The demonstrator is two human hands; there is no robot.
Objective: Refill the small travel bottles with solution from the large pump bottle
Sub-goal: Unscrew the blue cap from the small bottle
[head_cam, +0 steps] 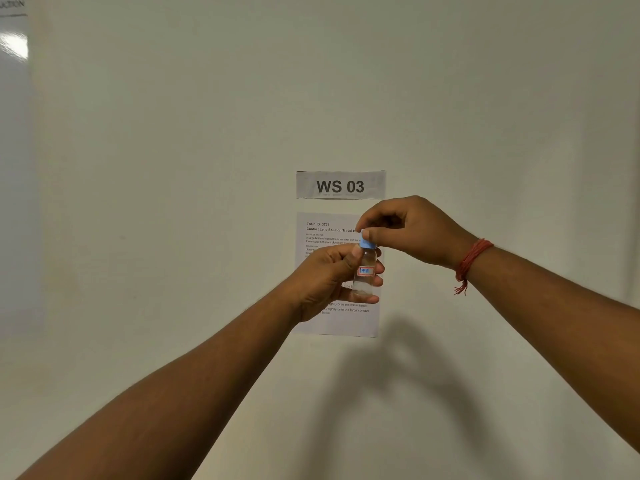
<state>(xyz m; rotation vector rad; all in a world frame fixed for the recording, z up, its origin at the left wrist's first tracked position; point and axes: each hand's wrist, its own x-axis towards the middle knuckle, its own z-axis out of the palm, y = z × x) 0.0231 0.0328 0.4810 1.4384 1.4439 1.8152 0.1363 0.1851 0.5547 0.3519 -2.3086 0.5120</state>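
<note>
A small clear travel bottle [365, 271] with a red-and-blue label is held upright in front of the wall. My left hand [329, 278] grips its body, fingers wrapped round the far side. A light blue cap [367, 242] sits on the bottle's neck, and my right hand [408, 230] pinches that cap from above between thumb and fingers. Whether the cap is tight or loose I cannot tell. A red thread band [471, 261] circles my right wrist. The large pump bottle is out of view.
A pale wall [173, 168] fills the view. A paper sign reading WS 03 [340, 185] and a printed task sheet [334, 320] hang on it behind my hands. A glossy panel [14, 46] shows at the far left edge.
</note>
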